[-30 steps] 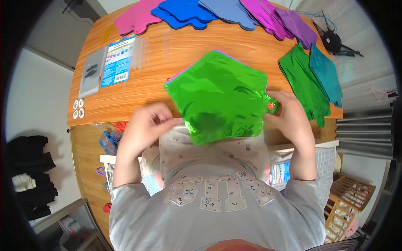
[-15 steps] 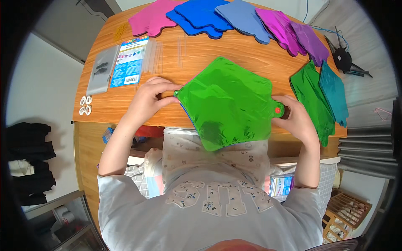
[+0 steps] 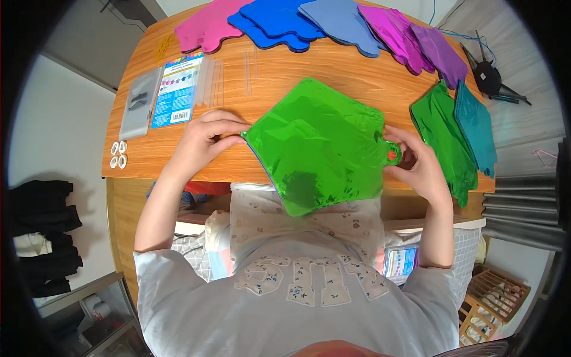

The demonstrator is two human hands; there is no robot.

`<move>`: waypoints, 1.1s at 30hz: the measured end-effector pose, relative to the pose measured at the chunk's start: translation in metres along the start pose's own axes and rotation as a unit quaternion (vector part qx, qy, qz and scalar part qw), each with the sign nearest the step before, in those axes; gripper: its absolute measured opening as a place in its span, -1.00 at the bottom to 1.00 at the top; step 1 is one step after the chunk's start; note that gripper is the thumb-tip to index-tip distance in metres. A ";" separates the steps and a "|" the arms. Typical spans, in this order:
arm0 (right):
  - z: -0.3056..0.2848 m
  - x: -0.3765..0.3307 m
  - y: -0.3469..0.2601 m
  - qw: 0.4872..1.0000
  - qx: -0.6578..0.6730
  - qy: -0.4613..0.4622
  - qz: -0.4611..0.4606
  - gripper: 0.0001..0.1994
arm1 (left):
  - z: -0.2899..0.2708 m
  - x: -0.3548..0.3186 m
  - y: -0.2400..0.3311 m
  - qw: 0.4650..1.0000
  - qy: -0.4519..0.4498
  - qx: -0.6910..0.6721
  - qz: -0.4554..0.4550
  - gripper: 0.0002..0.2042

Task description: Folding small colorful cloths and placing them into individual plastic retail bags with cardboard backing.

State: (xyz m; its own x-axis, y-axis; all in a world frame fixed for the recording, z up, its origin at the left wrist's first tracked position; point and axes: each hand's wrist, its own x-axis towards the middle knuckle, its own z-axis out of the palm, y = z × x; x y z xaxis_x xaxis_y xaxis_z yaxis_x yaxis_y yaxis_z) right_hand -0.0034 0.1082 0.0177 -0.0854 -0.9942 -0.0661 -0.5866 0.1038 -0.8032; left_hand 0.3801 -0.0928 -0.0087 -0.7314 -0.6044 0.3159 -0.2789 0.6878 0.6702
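Note:
A flat, uninflated green foil balloon [image 3: 321, 143] stretches between my hands over the table's front edge. Shiny and creased, it has a tab with a red spot on its right side. My left hand [image 3: 208, 140] pinches the left corner between thumb and fingers. On the other side, my right hand [image 3: 416, 160] holds the balloon's edge around the tab, its fingers above and its thumb below. Another green foil balloon [image 3: 443, 137], crumpled, lies to the right of my right hand, beside a teal foil balloon [image 3: 476, 125].
Along the wooden table's [image 3: 285, 113] far side lie pink [image 3: 208, 27], blue [image 3: 279, 21], grey-blue [image 3: 342, 27], magenta [image 3: 392, 35] and purple [image 3: 443, 53] foil balloons. A blue-and-white printed card [image 3: 175, 92], clear bag [image 3: 140, 104], clear straws [image 3: 209, 83] and white rings [image 3: 119, 154] sit left; a black stand [image 3: 491, 80], right.
The balloon and both hands have shifted slightly left. Around the tab, my right fingers have changed position a little, and my head view has moved slightly.

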 end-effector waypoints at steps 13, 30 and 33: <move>0.003 -0.002 0.007 1.000 0.004 0.013 -0.016 -0.19 | -0.002 0.002 -0.002 0.999 -0.028 0.031 0.027 -0.81; 0.004 -0.003 0.007 1.000 0.021 0.014 -0.014 -0.19 | -0.005 0.002 -0.002 0.999 -0.039 -0.014 -0.028 -0.78; 0.005 -0.004 0.009 0.999 0.006 0.020 -0.029 -0.18 | -0.005 0.001 -0.003 0.999 -0.041 -0.003 -0.029 -0.78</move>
State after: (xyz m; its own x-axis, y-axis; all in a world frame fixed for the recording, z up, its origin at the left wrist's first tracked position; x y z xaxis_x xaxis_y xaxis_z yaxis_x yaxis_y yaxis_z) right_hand -0.0044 0.1134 0.0079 -0.0845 -0.9964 0.0048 -0.5818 0.0454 -0.8121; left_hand 0.3833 -0.0975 -0.0076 -0.7624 -0.6079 0.2217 -0.3176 0.6500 0.6904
